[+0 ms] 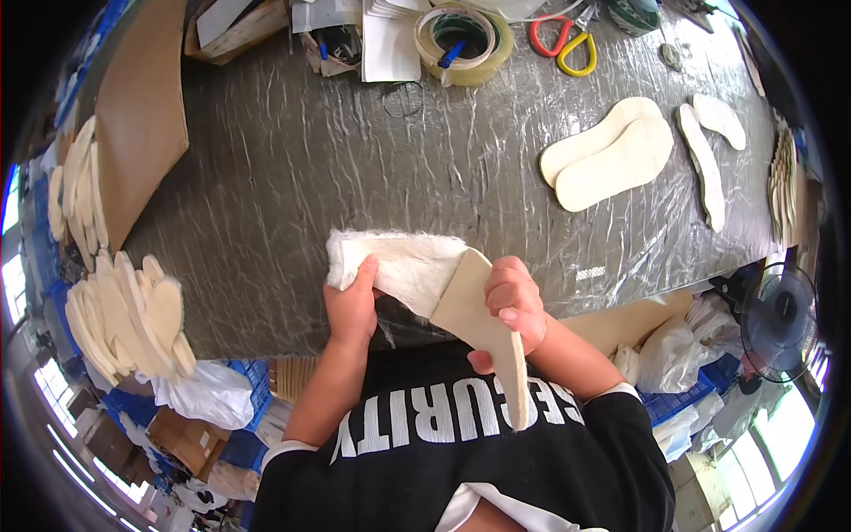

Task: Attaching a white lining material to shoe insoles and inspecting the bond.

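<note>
White fleecy lining (403, 266) is pinched by the left hand (353, 306) at the table's (292, 160) near edge, while the right hand (514, 306) grips a beige insole board (483, 328) against it.

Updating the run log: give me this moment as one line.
left hand: grips fleece piece | right hand: holds insole board against it | both above table edge | insole pair lies apart

I see an open brown cardboard box (235, 27) at the table's far left edge, holding papers; below the near edge, left, another brown carton (182, 434) sits among white plastic bags (208, 395). More white bags (669, 355) lie at lower right.
</note>
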Tool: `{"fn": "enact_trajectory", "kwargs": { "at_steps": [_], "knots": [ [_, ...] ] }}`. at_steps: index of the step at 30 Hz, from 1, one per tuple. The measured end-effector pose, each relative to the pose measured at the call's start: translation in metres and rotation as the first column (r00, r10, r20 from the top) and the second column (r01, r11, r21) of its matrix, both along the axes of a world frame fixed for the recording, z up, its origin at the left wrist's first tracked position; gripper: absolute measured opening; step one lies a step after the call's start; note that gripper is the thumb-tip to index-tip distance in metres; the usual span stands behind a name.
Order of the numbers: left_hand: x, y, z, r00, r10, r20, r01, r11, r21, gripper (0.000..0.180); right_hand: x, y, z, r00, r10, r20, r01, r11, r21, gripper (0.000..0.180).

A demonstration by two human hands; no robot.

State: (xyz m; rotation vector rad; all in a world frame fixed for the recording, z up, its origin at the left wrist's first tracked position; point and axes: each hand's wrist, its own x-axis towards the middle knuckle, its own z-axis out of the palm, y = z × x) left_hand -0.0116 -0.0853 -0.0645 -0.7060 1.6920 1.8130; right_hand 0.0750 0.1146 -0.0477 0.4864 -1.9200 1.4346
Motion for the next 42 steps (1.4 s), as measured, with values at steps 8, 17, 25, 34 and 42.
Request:
{"fn": "enact_trajectory", "kwargs": {
  "at_steps": [8, 17, 25, 34, 42],
  "knots": [
    [0.01, -0.039, -0.007, 0.976, -0.054, -0.212, 0.193, 0.672, 0.715, 0.043, -0.046, -0.032, 0.012, 0.933, 0.028, 0.358, -0.109, 0.972, 0.207, 0.095],
    [0.017, -0.069, -0.027, 0.965, 0.074, -0.25, 0.061, 0.868, 0.493, 0.041, -0.011, -0.023, -0.011, 0.733, -0.279, 0.62, -0.15, 0.823, 0.548, 0.112],
    [0.01, -0.063, -0.025, 0.985, 0.167, -0.044, -0.12, 0.844, 0.523, 0.032, 0.001, -0.028, -0.024, 0.854, -0.328, 0.404, 0.101, 0.866, 0.491, 0.097],
    [0.007, -0.056, -0.012, 0.994, 0.062, -0.088, -0.014, 0.885, 0.466, 0.031, 0.0, -0.033, 0.002, 0.618, -0.398, 0.678, -0.157, 0.782, 0.603, 0.097],
    [0.011, -0.052, -0.001, 0.991, 0.045, -0.129, 0.021, 0.882, 0.47, 0.035, -0.022, -0.04, 0.003, 0.72, -0.249, 0.647, -0.204, 0.816, 0.541, 0.095]
  ]
}}
